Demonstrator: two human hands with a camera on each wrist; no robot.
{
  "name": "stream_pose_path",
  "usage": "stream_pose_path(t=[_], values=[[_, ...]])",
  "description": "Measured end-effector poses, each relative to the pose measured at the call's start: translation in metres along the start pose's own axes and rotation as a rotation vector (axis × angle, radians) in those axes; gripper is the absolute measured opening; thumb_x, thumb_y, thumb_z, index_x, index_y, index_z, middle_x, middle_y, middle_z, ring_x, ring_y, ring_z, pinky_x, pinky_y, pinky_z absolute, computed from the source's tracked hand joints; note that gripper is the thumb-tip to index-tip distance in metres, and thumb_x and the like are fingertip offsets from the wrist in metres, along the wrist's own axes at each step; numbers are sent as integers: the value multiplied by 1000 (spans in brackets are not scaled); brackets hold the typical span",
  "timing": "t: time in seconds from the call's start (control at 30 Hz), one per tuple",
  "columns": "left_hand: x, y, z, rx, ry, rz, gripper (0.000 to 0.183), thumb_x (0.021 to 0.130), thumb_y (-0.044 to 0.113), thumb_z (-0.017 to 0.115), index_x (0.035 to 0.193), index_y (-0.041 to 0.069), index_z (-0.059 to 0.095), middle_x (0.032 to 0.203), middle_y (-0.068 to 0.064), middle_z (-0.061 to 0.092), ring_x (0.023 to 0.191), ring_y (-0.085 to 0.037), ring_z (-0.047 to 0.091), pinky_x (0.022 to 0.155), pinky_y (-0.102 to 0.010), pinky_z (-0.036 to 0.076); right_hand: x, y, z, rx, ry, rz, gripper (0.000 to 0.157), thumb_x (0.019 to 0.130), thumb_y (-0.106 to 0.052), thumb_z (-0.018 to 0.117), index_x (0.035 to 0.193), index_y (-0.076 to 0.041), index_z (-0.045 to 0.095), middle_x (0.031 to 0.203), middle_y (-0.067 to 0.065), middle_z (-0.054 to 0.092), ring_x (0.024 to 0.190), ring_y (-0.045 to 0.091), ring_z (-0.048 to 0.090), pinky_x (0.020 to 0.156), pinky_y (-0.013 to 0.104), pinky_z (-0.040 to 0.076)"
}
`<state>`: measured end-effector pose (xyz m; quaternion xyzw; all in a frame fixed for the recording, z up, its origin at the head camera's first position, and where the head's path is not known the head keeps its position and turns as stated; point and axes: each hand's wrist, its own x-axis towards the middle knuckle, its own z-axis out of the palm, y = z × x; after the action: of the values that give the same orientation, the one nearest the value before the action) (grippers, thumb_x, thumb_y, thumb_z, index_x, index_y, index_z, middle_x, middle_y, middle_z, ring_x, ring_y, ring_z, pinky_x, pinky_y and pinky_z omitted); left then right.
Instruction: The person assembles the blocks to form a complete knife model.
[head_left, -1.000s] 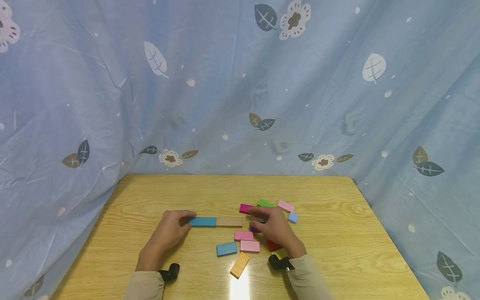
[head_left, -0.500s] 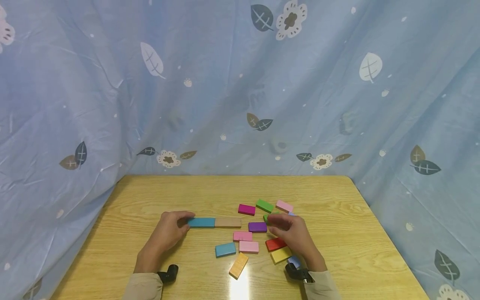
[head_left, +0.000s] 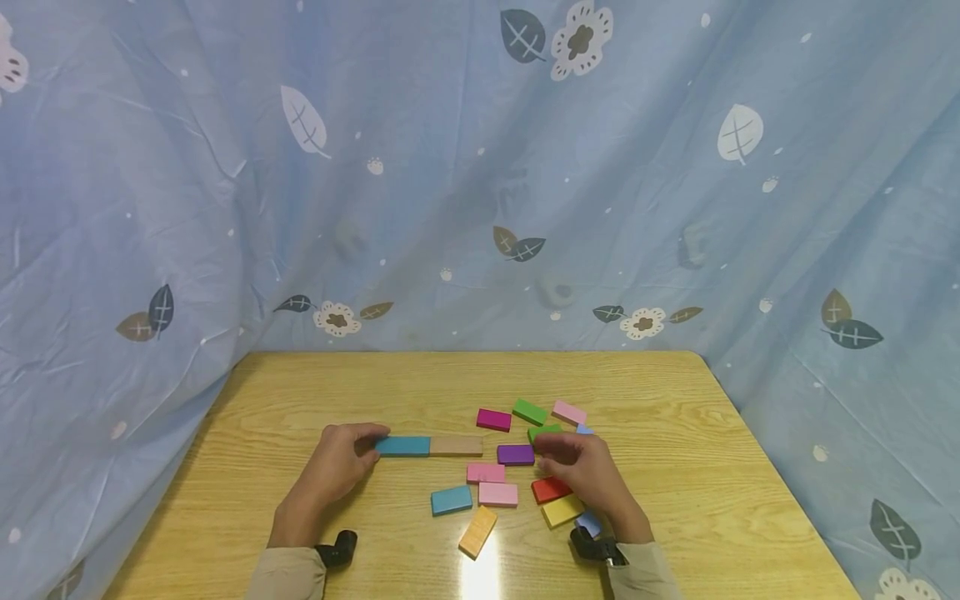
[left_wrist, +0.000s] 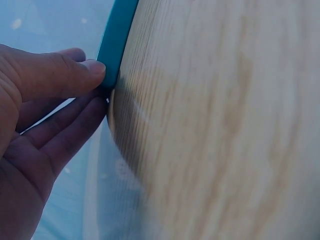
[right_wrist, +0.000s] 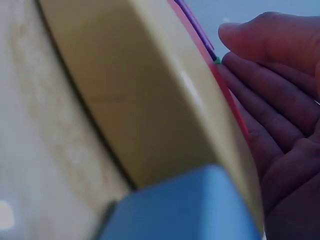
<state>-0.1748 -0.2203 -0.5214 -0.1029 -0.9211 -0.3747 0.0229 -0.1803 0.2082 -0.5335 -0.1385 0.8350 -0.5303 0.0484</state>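
While the fingers of my left hand (head_left: 339, 460) grasp the left end of the long blue block (head_left: 402, 447) between thumb and forefinger, the fingers of my right hand (head_left: 592, 472) are released and loosely bent, thumb apart. The long blue block rests on the desk (head_left: 337, 383), extending rightward from my left fingers; the tan block (head_left: 456, 447) abuts its right end in line. The purple block (head_left: 515, 454) lies just left of my right fingertips; I cannot determine contact. Beyond these fingertips, partly covered, lies the green block (head_left: 543, 432). Below my right thumb lies the red block (head_left: 550, 490), with the yellow block (head_left: 562, 510) beside it, nearer my wrist.
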Motion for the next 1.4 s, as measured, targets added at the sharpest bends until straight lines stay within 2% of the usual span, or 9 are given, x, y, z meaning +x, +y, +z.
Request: stream_pose_path(t=[0.17, 0.37, 0.6, 0.77, 0.97, 1.2, 1.4], values=[[0, 0, 0, 10, -1, -1, 38, 93, -8, 80, 127, 6, 81, 127, -12, 80, 124, -37, 75, 104, -52, 64, 7, -1, 3, -7, -2, 0, 37, 94, -3, 84, 131, -4, 79, 124, 12, 82, 116, 27, 80, 96, 19, 63], [-1, 0, 0, 3, -3, -7, 37, 93, -8, 80, 128, 5, 80, 126, -12, 81, 121, -35, 76, 102, -51, 64, 14, -2, 9, -10, -35, -53, 37, 94, -2, 83, 130, 1, 78, 124, 18, 81, 114, 34, 80, 94, 20, 64], [-1, 0, 0, 13, -1, 2, 37, 93, -8, 80, 128, 5, 80, 126, -12, 81, 120, -35, 77, 101, -51, 65, 18, -2, 12, -78, -68, -76, 39, 91, -6, 87, 129, -6, 80, 124, 9, 82, 112, 22, 79, 95, 20, 62], [0, 0, 0, 15, 2, 15, 38, 93, -9, 79, 128, 5, 80, 127, -12, 81, 120, -35, 76, 101, -51, 65, 17, -6, 11, -116, -82, -88, 36, 92, -5, 86, 128, -7, 81, 123, 7, 82, 113, 23, 79, 96, 21, 63], [0, 0, 1, 8, 0, 18, 38, 93, -9, 79, 128, 5, 80, 125, -12, 81, 116, -33, 78, 97, -47, 66, 21, -6, 11, -155, -42, -68, 34, 92, -8, 88, 125, -7, 82, 120, 5, 83, 108, 22, 79, 93, 22, 64], [0, 1, 2, 11, -3, 10, 39, 94, -9, 78, 129, 5, 80, 126, -12, 81, 119, -34, 77, 100, -49, 65, 25, -8, 14, -202, -16, -61, 35, 90, -2, 87, 124, -7, 82, 120, 4, 82, 110, 21, 79, 101, 38, 66], [0, 1, 1, 11, -1, 11, 38, 93, -9, 78, 129, 5, 80, 126, -12, 81, 118, -34, 77, 100, -50, 65, 27, -10, 16, -265, -16, -98, 35, 90, -2, 86, 124, -10, 83, 119, 1, 82, 110, 20, 78, 100, 35, 66]])
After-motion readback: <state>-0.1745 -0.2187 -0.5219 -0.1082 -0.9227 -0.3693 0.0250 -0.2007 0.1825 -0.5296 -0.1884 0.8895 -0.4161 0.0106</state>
